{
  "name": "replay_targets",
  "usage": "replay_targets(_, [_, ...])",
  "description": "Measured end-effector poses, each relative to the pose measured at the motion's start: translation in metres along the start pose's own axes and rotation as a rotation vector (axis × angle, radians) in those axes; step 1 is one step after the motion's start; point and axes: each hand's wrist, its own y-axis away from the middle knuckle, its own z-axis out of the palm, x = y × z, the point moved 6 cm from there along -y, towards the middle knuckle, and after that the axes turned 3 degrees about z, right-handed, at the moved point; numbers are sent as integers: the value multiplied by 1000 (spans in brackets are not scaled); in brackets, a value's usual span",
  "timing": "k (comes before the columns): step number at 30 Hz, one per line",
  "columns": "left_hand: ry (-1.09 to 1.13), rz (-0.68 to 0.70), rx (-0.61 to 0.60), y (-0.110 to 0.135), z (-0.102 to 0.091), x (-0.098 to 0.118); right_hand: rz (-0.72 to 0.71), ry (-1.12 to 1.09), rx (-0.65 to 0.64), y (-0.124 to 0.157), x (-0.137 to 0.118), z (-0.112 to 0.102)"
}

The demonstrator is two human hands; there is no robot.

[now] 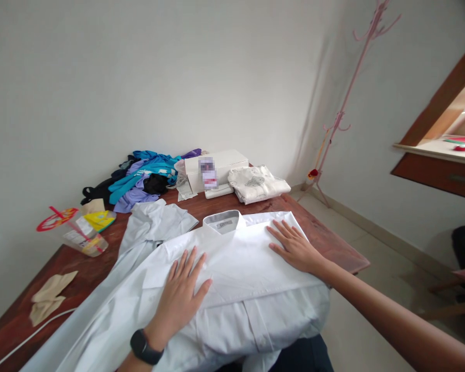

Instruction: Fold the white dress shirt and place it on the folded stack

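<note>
A white collared shirt [232, 266] lies spread over the near part of the wooden table, partly folded, its collar at the far side. Its lower part drapes over the table's near edge. My left hand [186, 284] rests palm down on the shirt's left half, fingers spread; a black watch is on that wrist. On the right shoulder area of the shirt, my right hand [292, 245] lies flat with its fingers apart. Neither hand grips the cloth. Left of the shirt is another pale garment [153, 222], crumpled, partly beneath it.
Behind stand a white box [232, 163], a folded printed cloth [258, 186] and a heap of clothes [147, 173]. A plastic cup [83, 235] with a straw tilts at left, near a beige cloth [52, 294] and a white cable [34, 330]. A pink coat rack [349, 98] stands at right.
</note>
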Motion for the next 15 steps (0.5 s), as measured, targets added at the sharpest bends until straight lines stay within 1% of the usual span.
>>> replay_targets(7, [-21,6,-21,1,2,-1,12,9,-21,-1,0,0])
replay_targets(15, [-11,19,12,0,1,0,2,10,7,0,0,1])
